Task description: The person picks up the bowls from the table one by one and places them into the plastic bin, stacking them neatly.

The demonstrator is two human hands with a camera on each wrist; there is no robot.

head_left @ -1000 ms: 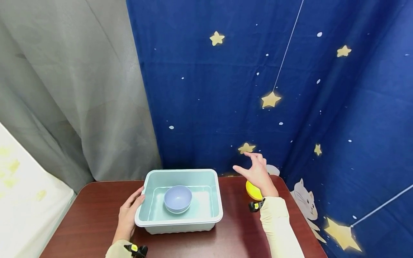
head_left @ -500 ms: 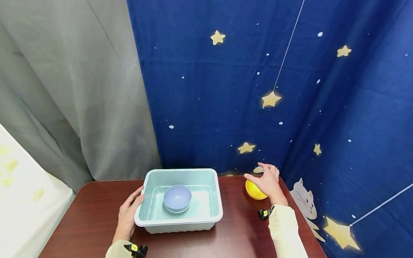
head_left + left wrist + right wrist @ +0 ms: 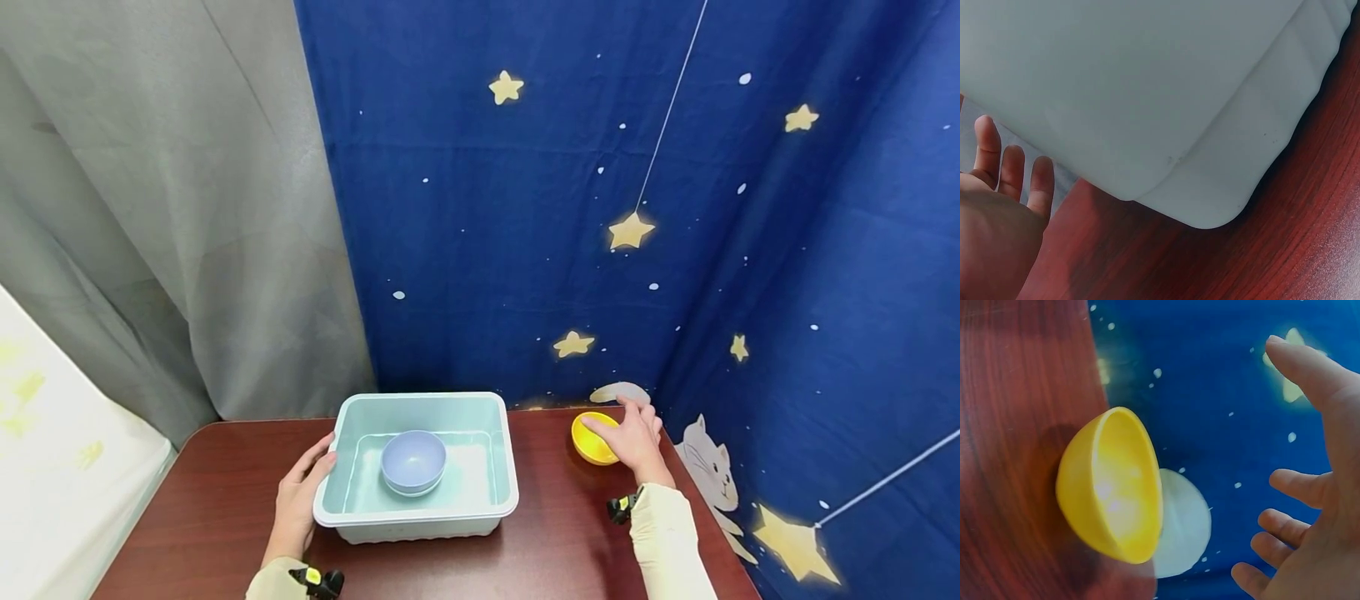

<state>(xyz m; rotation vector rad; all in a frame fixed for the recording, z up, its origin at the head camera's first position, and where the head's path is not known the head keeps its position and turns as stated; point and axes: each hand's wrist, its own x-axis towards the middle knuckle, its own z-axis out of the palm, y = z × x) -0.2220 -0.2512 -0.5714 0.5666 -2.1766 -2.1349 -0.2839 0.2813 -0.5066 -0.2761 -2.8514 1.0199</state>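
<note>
A pale blue-green plastic basin (image 3: pixel 420 528) stands on the table. My left hand (image 3: pixel 296 500) rests at its left rim, fingertips touching the edge; in the left wrist view several fingers (image 3: pixel 1042 184) stretch out, loosely straight, beside the basin wall (image 3: pixel 1116 106). Inside the basin sits a lilac bowl (image 3: pixel 414 458), with a paler edge showing under it. At the table's far right, a yellow bowl (image 3: pixel 591 442) stands upright. Over its right side hovers my right hand (image 3: pixel 633 437), thumb and fingers spread; the right wrist view shows a gap between them and the yellow bowl (image 3: pixel 1110 487).
The dark red wooden table (image 3: pixel 202 508) ends just behind the yellow bowl. A blue star-patterned curtain (image 3: pixel 487 250) hangs close behind and to the right, a grey curtain (image 3: pixel 150 208) at the left. White cloth (image 3: pixel 67 483) lies beyond the table's left edge.
My right hand has come down and to the right, from above the yellow bowl to its right side, uncovering more of it. The left hand and the basin have stayed put.
</note>
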